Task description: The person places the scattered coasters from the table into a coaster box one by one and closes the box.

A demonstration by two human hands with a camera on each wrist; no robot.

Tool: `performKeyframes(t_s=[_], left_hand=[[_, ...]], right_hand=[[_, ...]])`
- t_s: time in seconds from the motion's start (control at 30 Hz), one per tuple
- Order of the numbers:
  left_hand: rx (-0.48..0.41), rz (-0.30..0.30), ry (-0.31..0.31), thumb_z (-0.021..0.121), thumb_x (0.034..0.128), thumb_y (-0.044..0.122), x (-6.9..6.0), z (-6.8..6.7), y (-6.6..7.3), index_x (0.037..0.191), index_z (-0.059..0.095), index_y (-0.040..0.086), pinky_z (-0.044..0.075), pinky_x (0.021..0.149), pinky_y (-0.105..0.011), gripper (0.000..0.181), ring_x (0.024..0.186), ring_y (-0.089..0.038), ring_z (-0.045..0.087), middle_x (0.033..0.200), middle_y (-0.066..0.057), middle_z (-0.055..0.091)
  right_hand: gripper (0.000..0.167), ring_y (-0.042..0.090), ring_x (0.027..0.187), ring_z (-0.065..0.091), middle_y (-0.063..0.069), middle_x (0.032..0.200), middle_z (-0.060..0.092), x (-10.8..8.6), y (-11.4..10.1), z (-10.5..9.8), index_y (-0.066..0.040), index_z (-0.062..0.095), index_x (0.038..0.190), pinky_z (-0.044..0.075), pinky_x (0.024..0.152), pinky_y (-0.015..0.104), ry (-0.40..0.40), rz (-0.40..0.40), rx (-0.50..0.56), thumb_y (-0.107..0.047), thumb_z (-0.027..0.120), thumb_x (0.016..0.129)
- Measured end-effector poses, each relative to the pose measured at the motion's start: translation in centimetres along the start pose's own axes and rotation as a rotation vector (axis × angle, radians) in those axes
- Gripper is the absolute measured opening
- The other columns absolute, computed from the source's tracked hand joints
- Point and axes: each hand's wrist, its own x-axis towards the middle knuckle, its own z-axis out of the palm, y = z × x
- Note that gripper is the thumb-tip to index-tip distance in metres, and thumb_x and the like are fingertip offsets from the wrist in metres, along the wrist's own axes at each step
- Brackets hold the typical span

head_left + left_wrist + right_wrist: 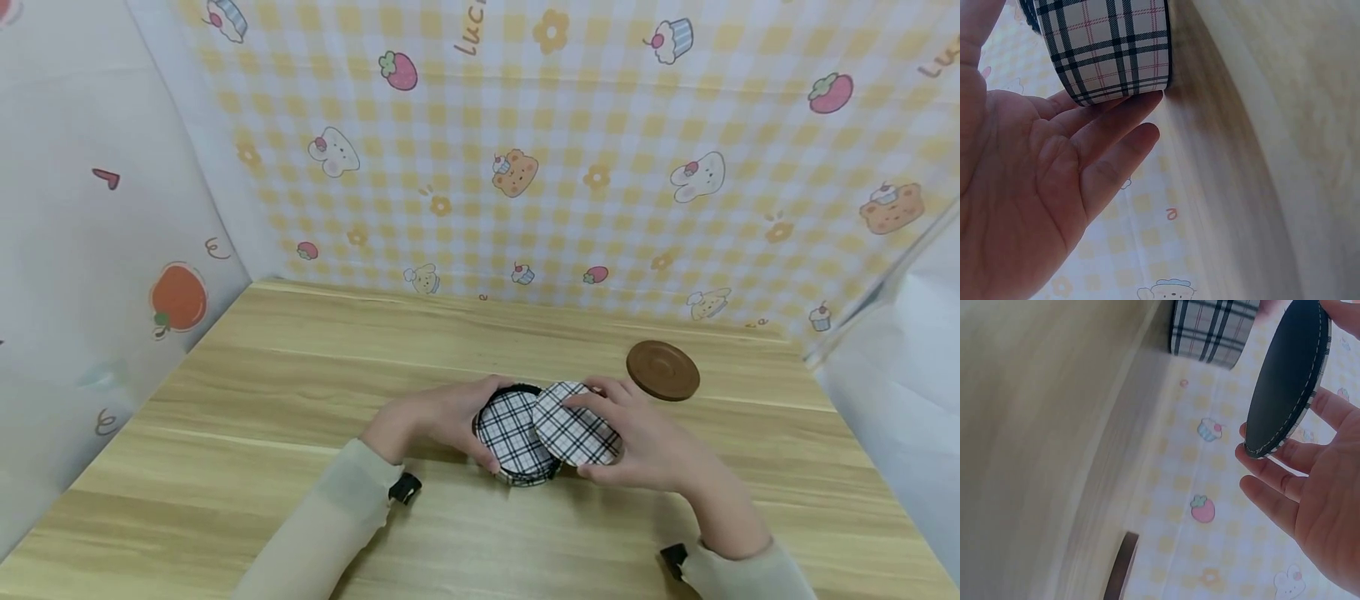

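Observation:
A round coaster holder [1110, 50] with black, white and pink plaid sides stands on the table, a plaid coaster [510, 433] lying inside at its top. My left hand [456, 418] grips the holder from the left, thumb at the near side and fingers at the far side. To the right, my right hand [651, 442] holds another round plaid coaster [572, 427] by its edge. That coaster is tilted and overlaps the holder's right side in the head view. Its dark underside with pale edge stitching shows in the right wrist view.
A brown round wooden disc [663, 372], like a saucer or coaster, lies on the wood-grain table [300, 350] beyond my right hand. Behind the table hangs a yellow checked cloth [465, 108] with cartoon prints; a white cloth [90, 275] covers the left side.

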Motion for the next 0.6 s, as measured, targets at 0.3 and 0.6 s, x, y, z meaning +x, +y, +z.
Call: performKeyframes(t_s=[0.3,0.6], left_hand=[[-0.002,0.013,-0.002,0.091,0.0677,0.039,0.1,0.0,-0.1,0.156,0.023,0.016,0.041,0.112,-0.035,0.113,0.128,-0.016,0.050,0.146,-0.002,0.048],[-0.021,0.027,-0.004,0.091,0.0670,0.038,0.0,0.0,-0.1,0.154,0.025,0.016,0.040,0.113,-0.037,0.112,0.130,-0.018,0.050,0.146,-0.004,0.048]], right_hand=[[0.074,0.024,0.122,0.046,0.008,0.141,0.051,1.2,-0.8,0.9,-0.027,0.057,0.134,0.052,0.093,0.047,0.000,-0.050,-0.005,-0.046,0.083,0.068],[0.073,0.026,0.124,0.047,0.011,0.142,0.051,1.9,-1.5,1.5,-0.024,0.058,0.135,0.052,0.095,0.049,-0.037,-0.070,0.013,-0.047,0.082,0.069]])
